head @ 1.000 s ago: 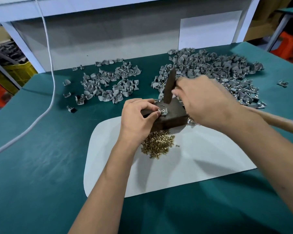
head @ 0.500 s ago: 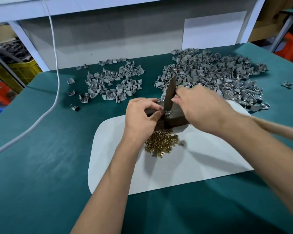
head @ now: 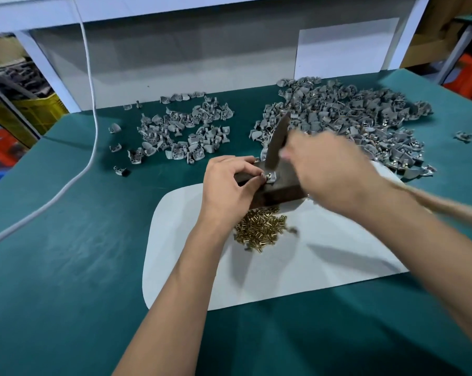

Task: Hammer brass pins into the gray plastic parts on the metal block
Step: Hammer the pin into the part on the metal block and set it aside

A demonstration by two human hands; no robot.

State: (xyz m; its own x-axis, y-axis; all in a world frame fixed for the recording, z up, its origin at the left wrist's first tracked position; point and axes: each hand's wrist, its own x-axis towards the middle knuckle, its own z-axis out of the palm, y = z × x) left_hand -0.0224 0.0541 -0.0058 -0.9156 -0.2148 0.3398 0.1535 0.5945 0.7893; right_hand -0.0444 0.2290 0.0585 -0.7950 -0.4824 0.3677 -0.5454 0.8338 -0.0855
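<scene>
Head view, near to far. Item: the bench (head: 53, 280), wearing a teal cloth, is carrying a white mat (head: 324, 267) with rounded corners. Item: a heap of brass pins (head: 259, 230) is lying on the mat, just in front of the metal block. Item: my left hand (head: 229, 185) is resting against the block's left end, its grip closing thumb and forefinger in a pinch on the gray plastic part (head: 270, 178) that is sitting on the block's top face. Item: the metal block (head: 278, 188), dark and rectangular, is sitting at the mat's far edge. Item: my right hand (head: 335, 172), blurred by motion, is gripping a hammer (head: 277, 143) close under its head, fingers curling round it; the dark head is standing nearly upright with its lower end just above the pinched part, and the wooden handle is running out to the right past my forearm. Item: a smaller scatter of gray parts (head: 180, 134) is lying on the cloth beyond the block to the left. Item: a larger pile of gray parts (head: 351, 118) is spreading beyond to the right, reaching the mat's far right corner. Item: a white cable (head: 93, 104) is hanging down on the left and trailing across the cloth.
</scene>
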